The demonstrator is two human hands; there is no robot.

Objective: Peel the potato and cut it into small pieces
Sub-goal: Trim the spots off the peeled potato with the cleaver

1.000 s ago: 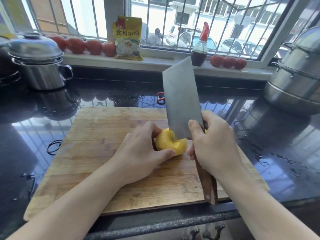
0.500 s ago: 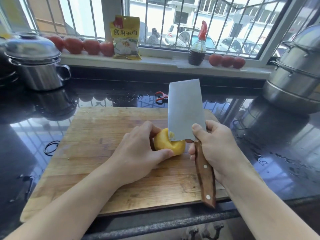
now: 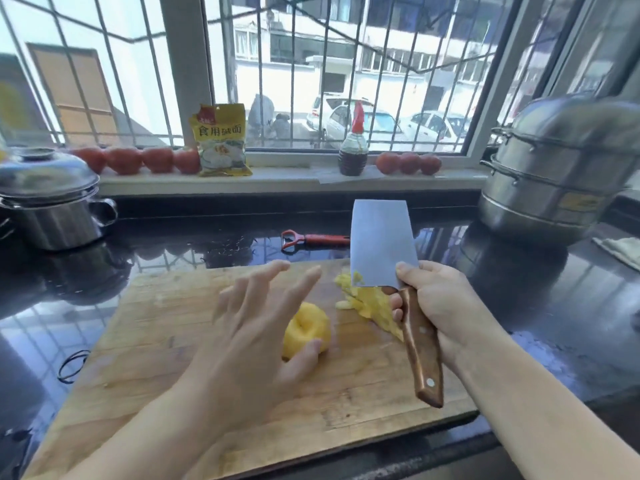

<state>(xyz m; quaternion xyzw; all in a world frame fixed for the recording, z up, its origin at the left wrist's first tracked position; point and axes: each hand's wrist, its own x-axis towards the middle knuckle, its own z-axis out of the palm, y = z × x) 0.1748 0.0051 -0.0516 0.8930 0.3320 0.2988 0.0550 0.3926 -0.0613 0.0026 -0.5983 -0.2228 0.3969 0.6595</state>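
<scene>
A peeled yellow potato chunk (image 3: 308,327) lies mid-board on the wooden cutting board (image 3: 145,327). My left hand (image 3: 256,334) hovers over its left side with fingers spread; the thumb touches the chunk's lower edge. My right hand (image 3: 440,306) grips the wooden handle of a cleaver (image 3: 381,247), whose blade stands upright above the board. A pile of cut potato pieces (image 3: 367,303) lies under and beside the blade, right of the chunk. Bits of potato stick to the blade's lower left corner.
A red peeler (image 3: 311,239) lies on the black counter behind the board. A lidded steel pot (image 3: 48,202) stands at left, a stacked steamer (image 3: 557,168) at right. Tomatoes (image 3: 138,160), a yellow packet (image 3: 221,140) and a sauce bottle (image 3: 353,147) line the sill. A black band (image 3: 72,365) lies left of the board.
My left hand has let go of the potato and spread its fingers. The cleaver has shifted right, away from the chunk, uncovering cut pieces beside it. The view has tilted up.
</scene>
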